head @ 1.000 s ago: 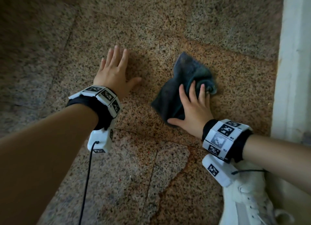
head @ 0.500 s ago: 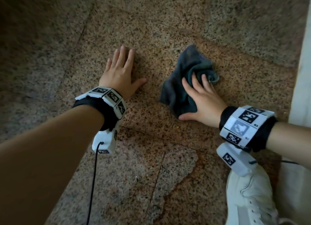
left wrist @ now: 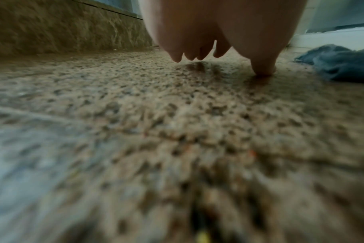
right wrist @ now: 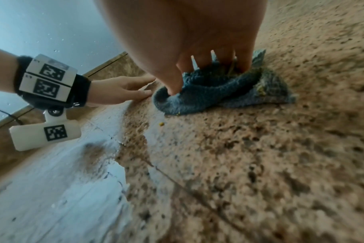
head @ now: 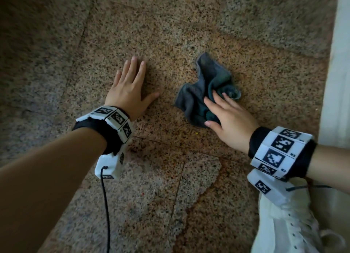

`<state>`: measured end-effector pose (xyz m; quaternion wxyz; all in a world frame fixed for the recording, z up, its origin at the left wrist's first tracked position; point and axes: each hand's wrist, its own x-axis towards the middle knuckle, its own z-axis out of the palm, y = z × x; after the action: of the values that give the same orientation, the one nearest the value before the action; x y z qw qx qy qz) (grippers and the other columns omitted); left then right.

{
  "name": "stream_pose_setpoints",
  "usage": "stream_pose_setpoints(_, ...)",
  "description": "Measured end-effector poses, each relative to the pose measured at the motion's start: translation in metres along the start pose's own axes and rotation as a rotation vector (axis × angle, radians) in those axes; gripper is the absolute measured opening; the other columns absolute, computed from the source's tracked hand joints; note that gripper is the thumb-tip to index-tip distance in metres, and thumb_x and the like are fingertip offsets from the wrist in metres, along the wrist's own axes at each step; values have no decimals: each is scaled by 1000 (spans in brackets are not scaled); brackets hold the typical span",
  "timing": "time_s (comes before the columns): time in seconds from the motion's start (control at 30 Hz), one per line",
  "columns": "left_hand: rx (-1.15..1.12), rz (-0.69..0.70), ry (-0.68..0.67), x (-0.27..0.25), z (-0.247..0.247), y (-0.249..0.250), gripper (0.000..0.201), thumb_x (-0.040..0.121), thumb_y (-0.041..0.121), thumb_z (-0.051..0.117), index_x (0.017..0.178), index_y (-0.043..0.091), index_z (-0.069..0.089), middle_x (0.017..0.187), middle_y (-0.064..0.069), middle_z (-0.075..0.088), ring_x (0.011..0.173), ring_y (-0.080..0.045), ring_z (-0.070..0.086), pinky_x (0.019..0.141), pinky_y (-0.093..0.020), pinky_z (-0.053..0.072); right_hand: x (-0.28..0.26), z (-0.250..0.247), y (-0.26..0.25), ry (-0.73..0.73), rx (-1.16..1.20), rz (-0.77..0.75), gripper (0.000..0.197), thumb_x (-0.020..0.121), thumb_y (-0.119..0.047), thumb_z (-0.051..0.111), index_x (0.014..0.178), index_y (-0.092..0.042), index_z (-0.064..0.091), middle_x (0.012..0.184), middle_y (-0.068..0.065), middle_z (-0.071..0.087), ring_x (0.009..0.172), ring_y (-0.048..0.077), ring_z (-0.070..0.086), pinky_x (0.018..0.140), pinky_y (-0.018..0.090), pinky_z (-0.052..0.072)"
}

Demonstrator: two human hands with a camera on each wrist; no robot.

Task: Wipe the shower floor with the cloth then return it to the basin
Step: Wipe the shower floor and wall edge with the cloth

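A dark blue-grey cloth lies crumpled on the speckled stone shower floor. My right hand presses down on its near edge, fingers spread and fairly straight. In the right wrist view the fingertips sink into the folds of the cloth. My left hand lies flat on the bare floor to the left of the cloth, apart from it. The left wrist view shows that hand on the stone, with the cloth at the right edge. No basin is in view.
A white wall edge runs down the right side. My white shoe stands at the bottom right, below my right wrist. A wet patch darkens the near floor. A small yellow crumb lies just in front of the cloth.
The cloth has bunched into a smaller, more crumpled heap under my right hand, whose fingers have turned leftward across it. My left hand stays flat in the same spot.
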<state>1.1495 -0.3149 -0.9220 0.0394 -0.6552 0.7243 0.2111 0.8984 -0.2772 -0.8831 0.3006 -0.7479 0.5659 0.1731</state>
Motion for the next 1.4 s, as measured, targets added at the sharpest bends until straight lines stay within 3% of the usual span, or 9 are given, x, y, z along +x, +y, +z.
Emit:
stream_pose_setpoints(0.13, 0, 3, 12, -2, 1, 0, 83, 91, 53, 41, 151, 13, 0, 158, -8, -8, 146, -23, -8, 119, -36, -2, 8, 0, -10, 166, -68, 57, 58, 92, -42, 52, 143, -23, 32, 152, 4, 23, 134, 31, 26, 107, 44, 28)
stream_pose_setpoints(0.43, -3, 12, 20, -2, 0, -1, 85, 90, 54, 44, 151, 14, 0, 158, -8, -9, 146, -22, -9, 119, -36, -3, 16, -4, -13, 138, -50, 141, 80, 69, -55, 72, 134, -28, 33, 141, 1, 27, 129, 30, 28, 99, 44, 31)
stream_pose_setpoints(0.7, 7, 22, 18, 1, 0, -3, 87, 89, 56, 43, 151, 14, -1, 158, -8, -11, 146, -22, -11, 118, -34, -5, 18, -10, 3, 128, 348, 56, 23, 82, -31, 69, 92, -17, 54, 100, 4, 58, 97, 25, 55, 80, 35, 43)
stream_pose_setpoints(0.8, 4, 25, 19, 1, 1, -4, 87, 88, 57, 43, 151, 14, -1, 158, -8, -11, 146, -22, -11, 118, -34, -5, 8, -9, 0, 101, 474, 34, 16, 84, -33, 65, 87, -18, 60, 87, 3, 62, 81, 20, 58, 75, 34, 45)
stream_pose_setpoints(0.9, -2, 25, 22, 1, 1, -4, 88, 88, 57, 43, 151, 14, -1, 158, -8, -10, 146, -22, -11, 118, -34, -5, -3, 1, -7, 37, 356, -30, 22, 91, -40, 54, 90, -19, 62, 76, 1, 62, 66, 19, 56, 62, 33, 42)
stream_pose_setpoints(1.0, -7, 27, 32, 1, 1, -4, 88, 87, 57, 44, 151, 14, 1, 158, -8, -10, 146, -22, -10, 118, -35, -3, -10, 12, -11, 222, -1, -106, 28, 85, -40, 63, 98, -16, 57, 91, 0, 56, 85, 24, 53, 68, 33, 39)
stream_pose_setpoints(1.07, -8, 24, 30, 2, 1, -4, 88, 87, 57, 45, 151, 14, 1, 158, -8, -10, 146, -22, -10, 118, -35, -3, -13, 15, -14, 337, -90, -98, 46, 73, -42, 74, 106, -14, 58, 107, 6, 56, 99, 32, 53, 78, 40, 43)
stream_pose_setpoints(1.2, -13, 16, 29, 1, 1, -4, 89, 87, 57, 45, 151, 14, 0, 158, -7, -10, 146, -21, -10, 118, -34, -5, -6, 18, -14, 164, -17, -64, 72, 78, -44, 69, 138, -20, 38, 144, 4, 33, 134, 27, 28, 108, 41, 29)
stream_pose_setpoints(1.4, -24, 12, 32, 0, 3, -6, 90, 86, 59, 44, 151, 14, -1, 158, -8, -10, 146, -21, -10, 118, -33, -5, 6, 18, -17, 228, -16, 30, 73, 70, -49, 74, 130, -27, 39, 141, 0, 30, 127, 28, 29, 104, 41, 29)
